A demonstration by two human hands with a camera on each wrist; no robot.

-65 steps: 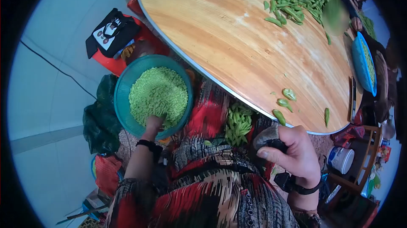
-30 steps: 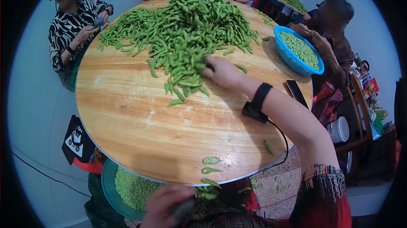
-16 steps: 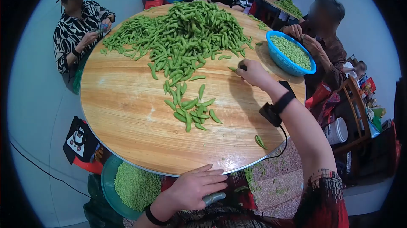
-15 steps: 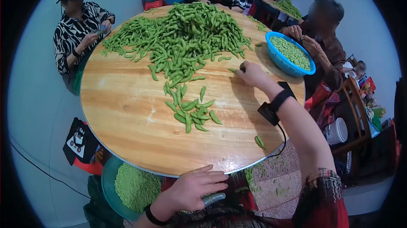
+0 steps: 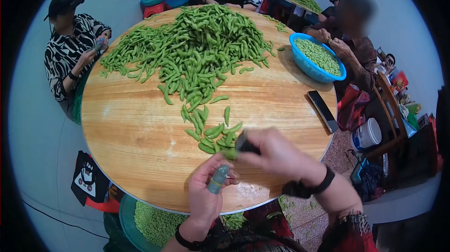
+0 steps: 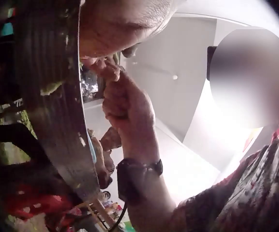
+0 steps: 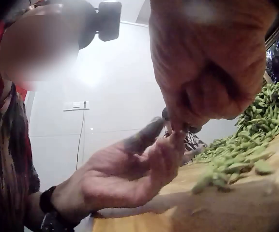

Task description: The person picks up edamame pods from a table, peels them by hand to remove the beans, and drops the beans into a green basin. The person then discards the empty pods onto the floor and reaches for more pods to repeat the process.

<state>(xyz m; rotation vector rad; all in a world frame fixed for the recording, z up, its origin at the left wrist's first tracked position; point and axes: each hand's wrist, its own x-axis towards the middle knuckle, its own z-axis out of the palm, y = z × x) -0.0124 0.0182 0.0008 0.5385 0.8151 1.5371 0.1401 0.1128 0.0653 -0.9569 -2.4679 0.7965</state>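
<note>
In the head view, my right hand, blurred and with a dark cover on a digit, pinches a green soybean pod close above the table. My left hand is held palm up just below it, its thumb in a grey-green cover with a yellow band. That thumb stands apart from the bent fingers. Several loose soybean pods lie right behind the hands. In the right wrist view, the left hand meets the curled right hand at the fingertips, which hide the pod.
A large heap of pods covers the table's far side. A blue basket of shelled beans and a phone are at the right. Below the front edge sits a green tub of beans. Other people sit around the table.
My right hand has come back from the table's right side towards me. My left hand has risen from the table's front edge and turned over to meet it. Earlier, pods were swept nearer.
</note>
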